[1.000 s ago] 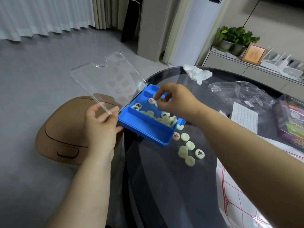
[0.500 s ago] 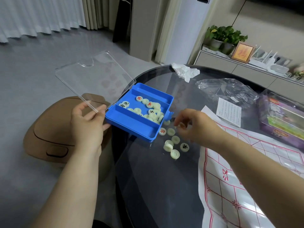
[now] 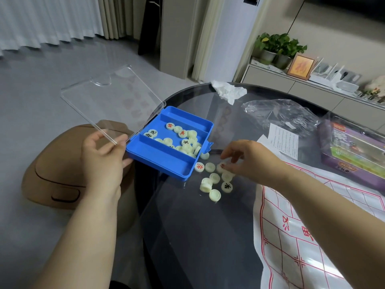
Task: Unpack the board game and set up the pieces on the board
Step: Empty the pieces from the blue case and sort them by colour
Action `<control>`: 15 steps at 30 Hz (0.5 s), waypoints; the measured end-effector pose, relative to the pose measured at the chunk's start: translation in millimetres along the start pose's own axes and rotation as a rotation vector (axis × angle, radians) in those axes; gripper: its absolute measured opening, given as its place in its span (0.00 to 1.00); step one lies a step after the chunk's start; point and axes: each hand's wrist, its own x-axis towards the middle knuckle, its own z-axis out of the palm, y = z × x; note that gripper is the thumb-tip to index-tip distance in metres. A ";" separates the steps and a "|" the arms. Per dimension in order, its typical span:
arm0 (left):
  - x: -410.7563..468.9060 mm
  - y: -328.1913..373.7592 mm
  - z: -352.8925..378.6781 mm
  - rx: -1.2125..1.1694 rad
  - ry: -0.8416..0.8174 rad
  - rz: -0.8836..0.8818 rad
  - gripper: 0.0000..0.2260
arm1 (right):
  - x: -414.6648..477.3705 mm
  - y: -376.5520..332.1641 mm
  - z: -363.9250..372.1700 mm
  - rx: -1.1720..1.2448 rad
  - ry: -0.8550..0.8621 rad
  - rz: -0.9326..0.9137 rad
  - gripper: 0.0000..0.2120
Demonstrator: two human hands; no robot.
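Observation:
A blue piece box point(image 3: 158, 158) juts off the left edge of the round glass table point(image 3: 198, 236), its clear lid point(image 3: 104, 101) swung open to the left. My left hand point(image 3: 102, 157) grips the box at the lid's near corner, thumb on top. Several cream round pieces point(image 3: 188, 142) with red or black characters lie in its middle compartment. More pieces point(image 3: 214, 177) are scattered on the glass just right of the box. My right hand point(image 3: 250, 159) hovers over them, its fingertips pinching one piece. The white board sheet point(image 3: 291, 236) with red lines lies at the lower right.
A crumpled tissue point(image 3: 229, 91), an empty clear plastic bag point(image 3: 281, 115), a printed leaflet point(image 3: 284, 141) and a purple game box point(image 3: 354, 153) lie at the table's far side. A brown stool point(image 3: 58, 174) stands on the floor under my left hand.
My right hand left the box's middle compartment and came down to the loose pieces on the glass. The view shifted left, showing more of the board sheet. My left hand kept its hold.

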 end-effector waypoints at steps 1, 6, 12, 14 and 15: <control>0.7 -0.4 0.0 0.000 0.001 -0.001 0.16 | -0.2 -1.1 0.6 -0.015 -0.017 -0.011 0.08; 0.8 -0.5 0.6 0.000 -0.009 -0.002 0.17 | 4.6 -4.2 10.5 -0.133 -0.023 -0.039 0.10; 0.5 -0.3 0.3 -0.002 -0.010 0.001 0.16 | 21.9 1.9 8.3 -0.091 0.028 0.029 0.12; 0.3 -0.2 0.3 0.001 -0.011 0.002 0.15 | 24.9 1.8 3.6 -0.084 0.056 0.030 0.14; 0.4 -0.1 0.3 0.000 -0.011 0.002 0.15 | 26.3 -0.1 0.3 -0.074 0.085 0.024 0.14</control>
